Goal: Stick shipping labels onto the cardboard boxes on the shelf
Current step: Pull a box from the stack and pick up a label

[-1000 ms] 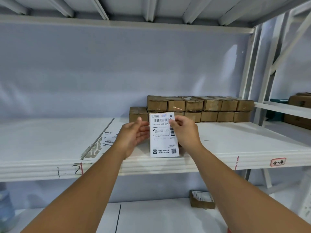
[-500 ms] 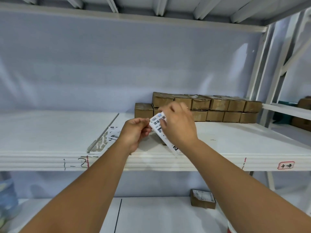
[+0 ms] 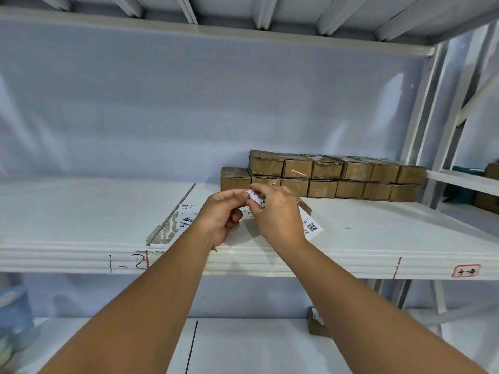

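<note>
Shipping label (image 3: 311, 225), centre frame: top corner pinched by left hand (image 3: 222, 215) and right hand (image 3: 279, 215) (both gripping); cardboard boxes (image 3: 339, 176) stacked behind, centre-right.

You hold the white shipping label (image 3: 313, 228) tilted. Its top corner is pinched between your left hand (image 3: 222, 214) and right hand (image 3: 278, 214), and its QR-code end slants down to the right, just above the shelf (image 3: 378, 238). The brown cardboard boxes (image 3: 351, 171) sit closed in two stacked rows at the back, with a single box (image 3: 234, 179) at their left end. More labels (image 3: 187, 215) lie flat on the shelf to your left.
</note>
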Available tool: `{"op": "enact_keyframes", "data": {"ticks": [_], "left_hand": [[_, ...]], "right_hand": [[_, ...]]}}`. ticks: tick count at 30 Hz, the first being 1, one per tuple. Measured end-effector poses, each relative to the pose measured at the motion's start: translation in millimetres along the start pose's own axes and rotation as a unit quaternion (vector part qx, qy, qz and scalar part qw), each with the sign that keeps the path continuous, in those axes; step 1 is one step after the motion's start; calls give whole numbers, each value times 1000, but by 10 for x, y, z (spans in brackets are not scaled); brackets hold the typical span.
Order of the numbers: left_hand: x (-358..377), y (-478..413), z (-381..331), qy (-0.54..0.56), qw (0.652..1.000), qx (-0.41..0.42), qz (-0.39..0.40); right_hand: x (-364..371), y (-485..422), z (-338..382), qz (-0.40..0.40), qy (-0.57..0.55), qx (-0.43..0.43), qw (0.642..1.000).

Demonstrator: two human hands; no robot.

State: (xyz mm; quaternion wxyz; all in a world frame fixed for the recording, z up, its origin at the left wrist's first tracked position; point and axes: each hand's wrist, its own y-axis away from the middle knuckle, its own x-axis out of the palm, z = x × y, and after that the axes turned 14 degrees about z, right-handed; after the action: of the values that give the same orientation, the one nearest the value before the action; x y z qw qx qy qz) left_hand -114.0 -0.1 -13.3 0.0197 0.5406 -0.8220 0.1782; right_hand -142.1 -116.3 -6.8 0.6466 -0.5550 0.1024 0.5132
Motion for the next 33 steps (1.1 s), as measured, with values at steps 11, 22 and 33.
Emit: {"op": "enact_keyframes", "data": {"ticks": [11, 22, 33], "left_hand": [[29, 21, -32, 10, 1000, -13, -7], [20, 0, -16, 4, 1000, -6, -12], [4, 4, -9, 11, 1000, -1, 9]], "right_hand": [[-45, 12, 30, 16, -100, 54, 993], [-17, 5, 20, 18, -90, 48, 995], [-40, 12, 16, 27, -106, 44, 993]]}}
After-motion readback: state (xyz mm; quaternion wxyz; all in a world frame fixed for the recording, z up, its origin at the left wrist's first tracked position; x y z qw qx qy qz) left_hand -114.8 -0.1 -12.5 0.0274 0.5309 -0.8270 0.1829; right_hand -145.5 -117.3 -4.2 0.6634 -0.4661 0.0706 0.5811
